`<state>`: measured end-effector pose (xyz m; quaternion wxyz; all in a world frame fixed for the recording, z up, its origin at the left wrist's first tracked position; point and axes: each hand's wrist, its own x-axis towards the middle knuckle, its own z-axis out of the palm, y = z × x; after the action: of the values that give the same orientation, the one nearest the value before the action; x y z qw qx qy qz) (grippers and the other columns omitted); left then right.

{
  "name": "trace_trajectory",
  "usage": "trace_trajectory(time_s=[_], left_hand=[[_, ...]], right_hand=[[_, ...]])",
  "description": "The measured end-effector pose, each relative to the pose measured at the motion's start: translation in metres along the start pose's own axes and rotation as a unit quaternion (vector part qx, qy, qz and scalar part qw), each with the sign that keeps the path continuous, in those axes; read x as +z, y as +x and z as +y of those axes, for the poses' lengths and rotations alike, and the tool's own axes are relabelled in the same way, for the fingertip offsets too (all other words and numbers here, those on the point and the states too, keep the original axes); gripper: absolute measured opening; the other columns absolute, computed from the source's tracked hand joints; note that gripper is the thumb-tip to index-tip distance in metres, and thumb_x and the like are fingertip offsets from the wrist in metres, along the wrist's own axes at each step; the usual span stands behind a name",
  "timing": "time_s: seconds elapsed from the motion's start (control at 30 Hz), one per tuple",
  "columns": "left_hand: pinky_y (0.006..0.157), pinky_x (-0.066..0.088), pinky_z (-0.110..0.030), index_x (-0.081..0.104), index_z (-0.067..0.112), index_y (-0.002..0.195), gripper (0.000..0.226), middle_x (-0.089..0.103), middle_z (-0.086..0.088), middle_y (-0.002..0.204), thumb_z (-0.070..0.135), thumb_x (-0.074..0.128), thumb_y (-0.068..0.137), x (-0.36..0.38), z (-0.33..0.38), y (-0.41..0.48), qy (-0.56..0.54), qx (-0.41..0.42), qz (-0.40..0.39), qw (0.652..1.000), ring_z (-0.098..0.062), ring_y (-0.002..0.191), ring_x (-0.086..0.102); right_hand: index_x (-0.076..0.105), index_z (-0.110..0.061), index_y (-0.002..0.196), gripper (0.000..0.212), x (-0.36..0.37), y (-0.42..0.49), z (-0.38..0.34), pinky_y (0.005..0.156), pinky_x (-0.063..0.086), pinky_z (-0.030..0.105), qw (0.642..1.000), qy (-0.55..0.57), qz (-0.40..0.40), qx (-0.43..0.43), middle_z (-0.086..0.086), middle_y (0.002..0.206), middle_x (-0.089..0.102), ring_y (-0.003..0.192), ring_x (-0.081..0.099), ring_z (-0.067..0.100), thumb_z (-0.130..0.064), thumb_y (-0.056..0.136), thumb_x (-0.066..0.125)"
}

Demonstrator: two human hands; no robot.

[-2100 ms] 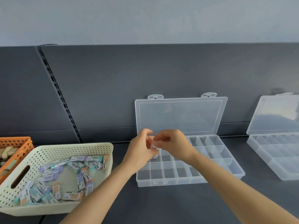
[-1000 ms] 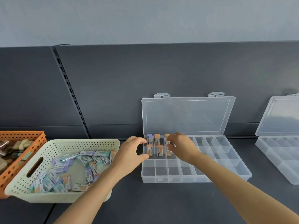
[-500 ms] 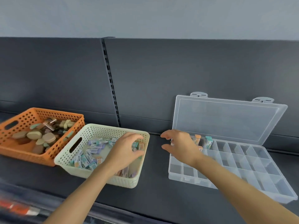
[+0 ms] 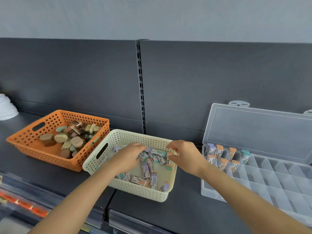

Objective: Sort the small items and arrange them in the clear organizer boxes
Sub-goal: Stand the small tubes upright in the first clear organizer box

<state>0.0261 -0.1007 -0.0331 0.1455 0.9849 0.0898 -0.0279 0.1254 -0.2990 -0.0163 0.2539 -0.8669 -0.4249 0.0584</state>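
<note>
A cream perforated basket in the middle holds several small tubes with purple, teal and orange caps. My left hand reaches into it, fingers down among the tubes; what it touches is hidden. My right hand hovers over the basket's right rim, fingers loosely curved, nothing visibly held. To the right lies an open clear organizer box. Several capped tubes stand in its back-left compartments.
An orange perforated basket at the left holds beige and brown capped containers. A white object sits at the far left. A dark panel wall rises behind the shelf. Price-tag rails run along the shelf's front edge.
My view has swung left. Both hands have left the organizer box and moved over the cream basket; the left hand is now down among the tubes.
</note>
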Motion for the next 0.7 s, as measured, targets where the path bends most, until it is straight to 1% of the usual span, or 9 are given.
trace_trajectory(time_s=[0.1, 0.2, 0.3, 0.4, 0.47, 0.57, 0.67, 0.7], left_hand=[[0.113, 0.03, -0.027, 0.03, 0.025, 0.148, 0.077, 0.029, 0.007, 0.153, -0.012, 0.047, 0.083, 0.002, -0.004, 0.01, 0.037, 0.024, -0.03, 0.999, -0.011, 0.138, 0.03], [0.113, 0.03, -0.029, 0.03, 0.023, 0.148, 0.078, 0.032, 0.006, 0.149, -0.011, 0.05, 0.08, 0.003, -0.01, 0.018, 0.075, 0.048, -0.027, 0.996, -0.013, 0.136, 0.029], [0.111, 0.034, -0.031, 0.029, 0.021, 0.147, 0.079, 0.036, 0.005, 0.144, -0.009, 0.053, 0.078, 0.005, -0.014, 0.025, 0.103, 0.065, -0.019, 0.992, -0.014, 0.133, 0.031], [0.11, 0.034, -0.031, 0.037, 0.016, 0.143, 0.07, 0.041, 0.002, 0.135, 0.002, 0.059, 0.079, 0.006, -0.017, 0.031, 0.148, 0.071, -0.024, 0.986, -0.015, 0.127, 0.035], [0.107, 0.037, -0.031, 0.043, 0.014, 0.137, 0.062, 0.043, 0.001, 0.128, 0.01, 0.062, 0.078, 0.008, -0.019, 0.034, 0.159, 0.07, -0.033, 0.984, -0.015, 0.121, 0.037], [0.107, 0.037, -0.032, 0.049, 0.018, 0.127, 0.052, 0.045, 0.004, 0.125, 0.009, 0.061, 0.078, 0.009, -0.023, 0.033, 0.135, 0.076, -0.061, 0.986, -0.014, 0.12, 0.039], [0.098, 0.042, -0.029, 0.053, 0.024, 0.112, 0.04, 0.049, 0.008, 0.116, 0.007, 0.061, 0.077, 0.009, -0.026, 0.031, 0.111, 0.076, -0.071, 0.988, -0.012, 0.112, 0.046], [0.095, 0.042, -0.028, 0.053, 0.025, 0.109, 0.038, 0.05, 0.008, 0.115, 0.009, 0.061, 0.077, 0.009, -0.027, 0.031, 0.112, 0.072, -0.076, 0.988, -0.012, 0.109, 0.047]], right_hand=[[0.058, -0.012, 0.126, 0.037, 0.004, 0.006, -0.002, 0.087, 0.051, 0.025, 1.0, -0.005, -0.003, 0.008, 0.004, 0.128, 0.059, 0.112, 0.058, 0.019, -0.016, 0.09, 0.061], [0.058, -0.011, 0.126, 0.036, 0.007, 0.01, -0.004, 0.086, 0.05, 0.024, 1.0, -0.008, -0.002, 0.011, 0.004, 0.128, 0.059, 0.111, 0.058, 0.019, -0.016, 0.09, 0.059], [0.059, -0.011, 0.125, 0.033, 0.011, 0.014, -0.006, 0.086, 0.051, 0.025, 1.0, -0.013, 0.0, 0.013, 0.006, 0.128, 0.059, 0.112, 0.058, 0.021, -0.015, 0.092, 0.054], [0.06, -0.011, 0.124, 0.031, 0.014, 0.015, -0.008, 0.087, 0.052, 0.027, 1.0, -0.015, 0.002, 0.02, 0.006, 0.129, 0.059, 0.112, 0.059, 0.023, -0.015, 0.094, 0.051], [0.06, -0.01, 0.124, 0.031, 0.016, 0.015, -0.007, 0.089, 0.052, 0.028, 1.0, -0.021, 0.003, 0.021, 0.007, 0.129, 0.059, 0.113, 0.058, 0.023, -0.014, 0.094, 0.05], [0.06, -0.01, 0.123, 0.031, 0.017, 0.015, -0.006, 0.088, 0.051, 0.026, 0.999, -0.025, 0.005, 0.024, 0.006, 0.128, 0.059, 0.112, 0.058, 0.022, -0.014, 0.094, 0.049], [0.06, -0.011, 0.123, 0.031, 0.017, 0.016, -0.007, 0.088, 0.052, 0.027, 0.999, -0.025, 0.009, 0.025, 0.006, 0.127, 0.06, 0.11, 0.059, 0.021, -0.014, 0.094, 0.05], [0.06, -0.011, 0.123, 0.031, 0.017, 0.017, -0.007, 0.088, 0.052, 0.028, 0.999, -0.025, 0.009, 0.025, 0.006, 0.126, 0.06, 0.109, 0.059, 0.021, -0.014, 0.094, 0.05]])
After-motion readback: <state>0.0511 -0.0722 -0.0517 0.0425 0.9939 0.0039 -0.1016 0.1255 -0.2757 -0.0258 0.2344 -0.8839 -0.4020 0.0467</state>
